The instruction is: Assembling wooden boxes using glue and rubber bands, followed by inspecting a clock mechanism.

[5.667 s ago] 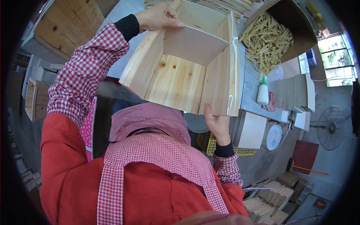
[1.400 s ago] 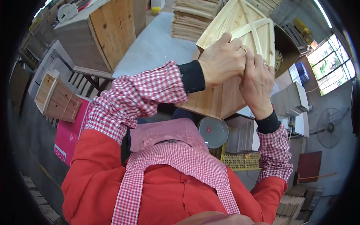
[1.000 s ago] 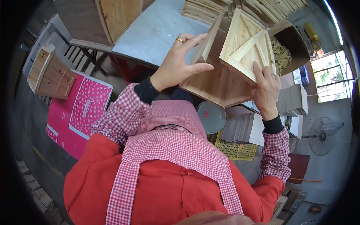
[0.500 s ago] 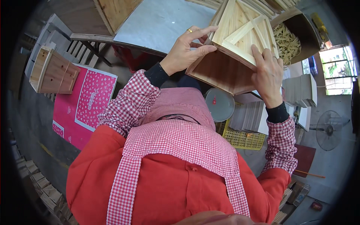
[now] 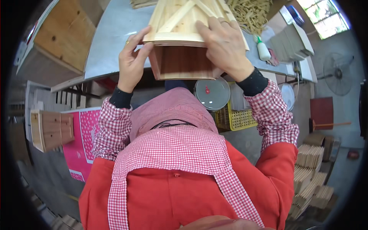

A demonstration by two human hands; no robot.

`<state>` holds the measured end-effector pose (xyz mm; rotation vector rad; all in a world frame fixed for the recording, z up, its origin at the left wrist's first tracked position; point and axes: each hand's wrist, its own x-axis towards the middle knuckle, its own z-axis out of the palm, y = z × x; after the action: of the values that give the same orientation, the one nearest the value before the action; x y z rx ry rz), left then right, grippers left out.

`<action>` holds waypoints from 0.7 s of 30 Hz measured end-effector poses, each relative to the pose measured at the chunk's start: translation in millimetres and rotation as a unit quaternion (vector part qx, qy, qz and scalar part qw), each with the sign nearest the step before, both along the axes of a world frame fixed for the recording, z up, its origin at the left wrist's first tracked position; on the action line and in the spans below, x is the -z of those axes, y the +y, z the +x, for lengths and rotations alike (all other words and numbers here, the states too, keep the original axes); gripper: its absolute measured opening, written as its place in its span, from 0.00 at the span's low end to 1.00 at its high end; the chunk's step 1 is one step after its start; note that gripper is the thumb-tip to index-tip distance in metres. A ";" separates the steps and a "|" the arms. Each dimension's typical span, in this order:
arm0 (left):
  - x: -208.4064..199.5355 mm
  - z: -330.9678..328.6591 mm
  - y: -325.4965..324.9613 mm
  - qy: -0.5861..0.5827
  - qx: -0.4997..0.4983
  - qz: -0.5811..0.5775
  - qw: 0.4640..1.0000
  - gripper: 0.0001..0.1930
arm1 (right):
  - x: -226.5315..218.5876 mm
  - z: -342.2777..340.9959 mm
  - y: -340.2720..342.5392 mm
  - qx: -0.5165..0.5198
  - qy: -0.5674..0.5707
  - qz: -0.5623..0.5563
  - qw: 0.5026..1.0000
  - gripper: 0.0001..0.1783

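A wooden box [image 5: 186, 61] sits at the table's near edge, its hollow end facing me and its inside reddish-brown. Its pale top panel [image 5: 178, 21] carries slanting wooden strips. At the left corner, my left hand [image 5: 133, 59] pinches the panel's edge between thumb and fingers. My right hand [image 5: 226, 48], slightly blurred, grips the right side with its fingers bent over the top; its thumb is hidden. Past the box, a heap of thin pale wood strips [image 5: 251, 15] lies on the right. A white glue bottle [image 5: 263, 50] stands nearer to my right wrist.
The blue-grey table [image 5: 101, 50] spans the far side, with a large wooden crate [image 5: 61, 36] at its left. Below are a round grey lid [image 5: 212, 94] and a yellow basket [image 5: 242, 119]. A slatted wooden tub [image 5: 53, 128] stands left by a pink carton [image 5: 78, 153].
The view has turned right. The box now sits squarer to me, its hollow end lower over the table edge. Both hands keep hold of it, and the glue bottle has come into view.
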<state>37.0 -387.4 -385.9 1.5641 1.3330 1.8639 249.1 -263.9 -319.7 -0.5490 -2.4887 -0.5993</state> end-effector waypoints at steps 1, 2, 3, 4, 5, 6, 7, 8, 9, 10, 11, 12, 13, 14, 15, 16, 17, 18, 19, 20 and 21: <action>-0.4 -0.3 -1.4 0.003 -0.005 -0.001 1.000 0.21 | 1.2 -1.5 -0.7 -0.001 0.005 -0.003 1.000 0.22; -0.8 -0.6 -2.0 0.007 -0.011 -0.002 1.000 0.20 | 1.9 -1.7 -0.8 -0.002 0.010 -0.007 1.000 0.22; -1.4 -0.8 -1.7 0.011 -0.017 -0.003 1.000 0.20 | 2.1 0.3 -0.2 -0.005 0.015 -0.010 1.000 0.22; -2.1 -1.1 -0.5 0.017 -0.011 -0.005 1.000 0.20 | 0.7 4.0 0.0 0.002 0.021 -0.012 1.000 0.22; -2.7 -1.7 1.4 0.024 -0.012 -0.009 1.000 0.20 | -2.1 7.7 -1.1 0.010 0.017 -0.017 1.000 0.19; -2.3 -2.0 0.6 0.030 -0.019 -0.012 0.999 0.20 | -5.1 9.7 -3.4 0.011 0.011 -0.022 1.000 0.16; -1.8 -1.5 -0.1 0.035 -0.026 -0.014 0.999 0.20 | -6.1 11.7 -5.7 0.013 0.004 -0.027 1.000 0.14; -1.5 -1.9 -1.3 0.039 -0.031 -0.012 0.999 0.20 | -6.7 15.0 -6.4 0.008 0.009 -0.025 1.000 0.14; -0.7 -2.2 -2.9 0.041 -0.031 -0.017 0.999 0.20 | -7.2 23.9 -6.7 -0.023 0.063 -0.041 0.997 0.16; 0.4 -2.8 -4.8 0.042 -0.032 -0.021 0.998 0.20 | -7.6 35.4 -6.1 -0.055 0.117 -0.057 0.990 0.19; 0.8 -4.9 -3.1 0.044 -0.029 -0.021 0.998 0.20 | -8.6 46.8 -3.4 -0.083 0.170 -0.069 0.979 0.22; 1.8 -6.7 -1.1 0.048 -0.032 -0.016 0.998 0.20 | -2.3 62.3 3.8 -0.088 0.174 -0.064 0.979 0.22; 2.9 -6.7 -1.4 0.061 -0.039 -0.011 0.997 0.20 | 10.7 80.8 11.6 -0.088 0.240 -0.175 0.951 0.25; 3.3 -6.9 -1.8 0.074 -0.047 -0.006 0.996 0.20 | 23.0 89.7 16.4 -0.088 0.300 -0.283 0.907 0.29; 1.7 -6.5 -0.8 0.088 -0.050 -0.003 0.995 0.20 | 32.6 91.2 15.7 -0.090 0.304 -0.281 0.906 0.29; -1.5 -6.3 -1.6 0.092 -0.052 -0.001 0.994 0.20 | 42.0 92.0 14.8 -0.106 0.331 -0.343 0.873 0.29; -5.3 -6.1 -2.6 0.105 -0.053 -0.002 0.993 0.20 | 48.9 92.7 13.9 -0.121 0.356 -0.404 0.834 0.28; -7.5 -6.3 -3.7 0.117 -0.054 -0.004 0.992 0.20 | 52.7 92.7 13.2 -0.136 0.376 -0.463 0.791 0.28; -9.1 -6.2 -4.8 0.128 -0.055 -0.006 0.990 0.20 | 53.1 92.6 12.6 -0.139 0.377 -0.464 0.789 0.28; -9.9 -5.5 -5.9 0.131 -0.058 -0.007 0.990 0.20 | 52.7 92.3 12.0 -0.140 0.374 -0.454 0.796 0.27; -9.6 -4.5 -6.1 0.107 -0.037 -0.018 0.993 0.20 | 53.4 92.3 12.2 -0.140 0.372 -0.444 0.803 0.27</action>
<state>32.5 -393.6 -376.3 1.7575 1.5267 1.7440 341.5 -251.7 -373.1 -0.5615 -1.8641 0.8290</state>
